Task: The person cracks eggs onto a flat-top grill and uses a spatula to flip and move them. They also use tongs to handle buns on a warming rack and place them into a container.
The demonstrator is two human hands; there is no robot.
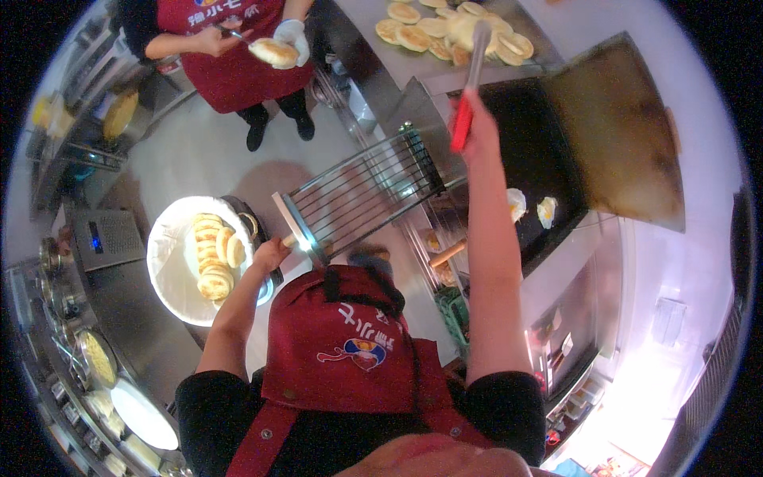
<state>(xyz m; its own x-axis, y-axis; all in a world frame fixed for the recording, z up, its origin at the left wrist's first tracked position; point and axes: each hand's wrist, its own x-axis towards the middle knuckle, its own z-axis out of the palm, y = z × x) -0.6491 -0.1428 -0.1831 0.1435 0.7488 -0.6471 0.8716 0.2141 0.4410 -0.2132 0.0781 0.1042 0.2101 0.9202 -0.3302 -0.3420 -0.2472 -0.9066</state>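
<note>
My left hand (pixel 271 254) grips the wooden handle of a wire rack (pixel 357 194), which is pulled out from the front of the cooking station over the floor. No food shows on its bars. Red-handled tongs (pixel 470 113) are in my right hand (pixel 484 134), raised above the griddle's far end. Their blurred tips reach the pile of round flatbreads (pixel 417 37) on the metal surface beyond; whether they pinch one I cannot tell. Two fried eggs, one an egg (pixel 546 212) in full view and one partly behind my forearm, lie on the dark griddle (pixel 536 155).
A cloth-lined basket (pixel 170 250) holding several flatbreads (pixel 208 250) stands left of the rack. Across from me, a co-worker in a red apron (pixel 208 77) holds a split flatbread (pixel 274 53) and a utensil. A stained metal panel (pixel 626 137) rises behind the griddle.
</note>
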